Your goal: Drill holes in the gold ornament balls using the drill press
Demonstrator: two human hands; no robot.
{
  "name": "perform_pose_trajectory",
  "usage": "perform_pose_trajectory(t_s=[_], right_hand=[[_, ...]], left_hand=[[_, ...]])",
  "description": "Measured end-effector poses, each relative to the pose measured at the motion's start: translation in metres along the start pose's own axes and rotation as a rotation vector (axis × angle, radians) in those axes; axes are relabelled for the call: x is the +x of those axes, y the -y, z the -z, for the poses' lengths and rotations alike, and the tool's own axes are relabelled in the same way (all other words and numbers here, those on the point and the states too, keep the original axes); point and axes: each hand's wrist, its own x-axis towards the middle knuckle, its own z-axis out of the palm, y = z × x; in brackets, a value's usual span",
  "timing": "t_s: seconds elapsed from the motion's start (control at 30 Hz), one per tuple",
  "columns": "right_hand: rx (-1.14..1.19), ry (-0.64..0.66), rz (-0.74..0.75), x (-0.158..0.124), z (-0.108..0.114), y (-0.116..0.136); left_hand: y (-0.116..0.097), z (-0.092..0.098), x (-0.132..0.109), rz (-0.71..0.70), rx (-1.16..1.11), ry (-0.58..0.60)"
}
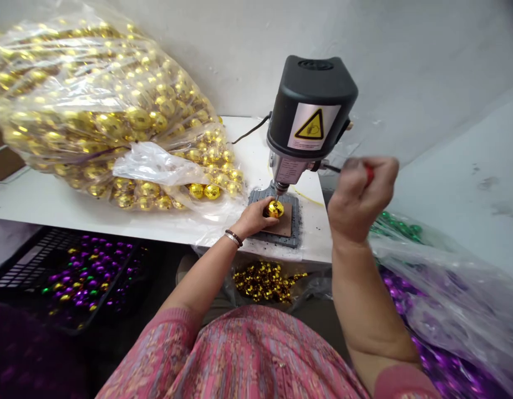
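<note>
My left hand (258, 215) grips a shiny gold faceted ball (276, 209) from its left side. The ball sits on a brown board (286, 226) over the grey base (295, 238) of a small bench drill press (312, 105). Right above the ball is the drill's chuck (282, 188), its bit reaching down to the ball's top; whether it has gone in I cannot tell. My right hand (360, 191) is closed around the red-ended feed lever (369, 174) at the drill's right side. Dark crumbs lie scattered around the base.
A big clear bag of gold balls (94, 111) fills the table's left side. Below the table edge stand a black crate (35, 260) of purple, green and gold balls and an open bag of gold pieces (267, 281). Bags of green balls (395, 227) and purple balls (460, 366) lie at right.
</note>
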Motion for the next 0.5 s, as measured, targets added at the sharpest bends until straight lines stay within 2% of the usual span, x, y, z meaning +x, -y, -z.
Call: perform_pose_trajectory(t_s=[0.13,0.27,0.33,0.4,0.5], right_hand=[[-0.034,0.072,-0.109,0.036,-0.007,0.009],[-0.033,0.079,-0.152,0.038,-0.007,0.008],[-0.022,0.071,-0.155,0.034,-0.006,0.007],[-0.019,0.069,-0.148,0.030,-0.005,0.007],[-0.016,0.071,-0.127,0.027,-0.003,0.007]], left_hand=[[0.003,-0.002,-0.012,-0.062,0.002,-0.032],[0.009,0.007,-0.047,-0.275,0.034,0.056],[0.016,0.019,-0.063,-0.304,-0.019,0.089],[0.027,0.035,-0.069,-0.201,-0.059,-0.022],[0.048,0.065,-0.055,0.092,0.051,-0.426]])
